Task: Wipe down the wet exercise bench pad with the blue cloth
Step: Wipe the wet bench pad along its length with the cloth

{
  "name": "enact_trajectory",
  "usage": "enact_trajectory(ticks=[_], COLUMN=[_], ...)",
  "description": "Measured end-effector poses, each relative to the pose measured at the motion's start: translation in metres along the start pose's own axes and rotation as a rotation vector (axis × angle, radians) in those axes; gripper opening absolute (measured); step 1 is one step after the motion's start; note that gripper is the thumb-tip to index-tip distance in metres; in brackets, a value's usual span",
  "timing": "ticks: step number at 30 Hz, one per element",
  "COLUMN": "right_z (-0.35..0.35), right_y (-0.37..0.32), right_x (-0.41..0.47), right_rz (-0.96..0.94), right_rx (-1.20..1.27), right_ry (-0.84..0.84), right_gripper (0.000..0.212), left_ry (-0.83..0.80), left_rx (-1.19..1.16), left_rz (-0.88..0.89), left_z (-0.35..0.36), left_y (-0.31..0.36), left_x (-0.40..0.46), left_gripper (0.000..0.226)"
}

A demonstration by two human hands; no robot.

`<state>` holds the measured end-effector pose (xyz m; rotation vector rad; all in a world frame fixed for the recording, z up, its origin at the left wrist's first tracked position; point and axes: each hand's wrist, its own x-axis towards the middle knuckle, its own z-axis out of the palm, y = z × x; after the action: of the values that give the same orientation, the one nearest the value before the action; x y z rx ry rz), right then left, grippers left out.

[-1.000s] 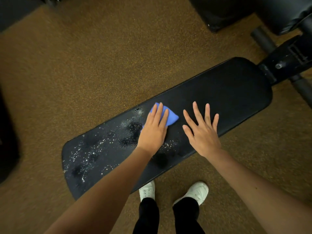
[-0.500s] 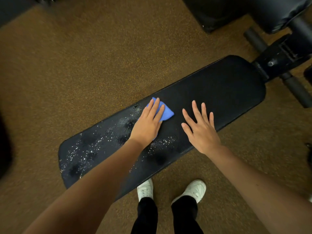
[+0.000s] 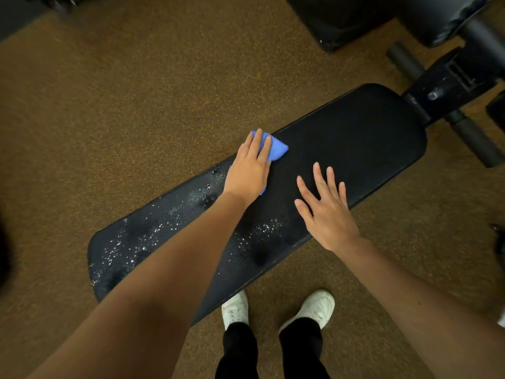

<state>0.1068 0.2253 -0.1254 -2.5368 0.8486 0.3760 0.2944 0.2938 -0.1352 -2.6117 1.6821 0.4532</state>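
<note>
A long black bench pad [image 3: 355, 149] runs diagonally from lower left to upper right. Its left half glistens with water droplets [image 3: 131, 242]; the right half looks dry and matt. My left hand [image 3: 250, 169] presses flat on the blue cloth [image 3: 276, 150] at the pad's far edge, near the middle of its length. The cloth pokes out past my fingers and a bit below my palm. My right hand [image 3: 325, 212] rests on the pad's near side with fingers spread, holding nothing.
Brown speckled rubber floor [image 3: 136, 91] surrounds the bench. The black bench frame with foam rollers [image 3: 464, 105] stands at the upper right, with other black padded equipment [image 3: 341, 20] behind it. My white shoes [image 3: 276, 309] stand just below the pad's near edge.
My left hand has slid the cloth across the pad away from me, to its far edge. My right hand has stayed spread on the near side.
</note>
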Motion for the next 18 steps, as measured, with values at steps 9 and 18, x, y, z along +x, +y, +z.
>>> enact_trajectory(ticks=[9,18], right_z=[-0.006,-0.004], right_y=[-0.001,0.001], right_x=[-0.001,0.001], right_rz=[-0.003,-0.014], right_rx=[0.038,0.05], right_ry=[-0.034,-0.026], right_gripper=[0.056,0.053], left_ry=[0.047,0.052], left_rx=[0.025,-0.013], left_rz=[0.041,0.014], left_z=[0.0,-0.003], left_y=[-0.032,-0.001], left_x=[-0.05,0.0], left_gripper=[0.047,0.049])
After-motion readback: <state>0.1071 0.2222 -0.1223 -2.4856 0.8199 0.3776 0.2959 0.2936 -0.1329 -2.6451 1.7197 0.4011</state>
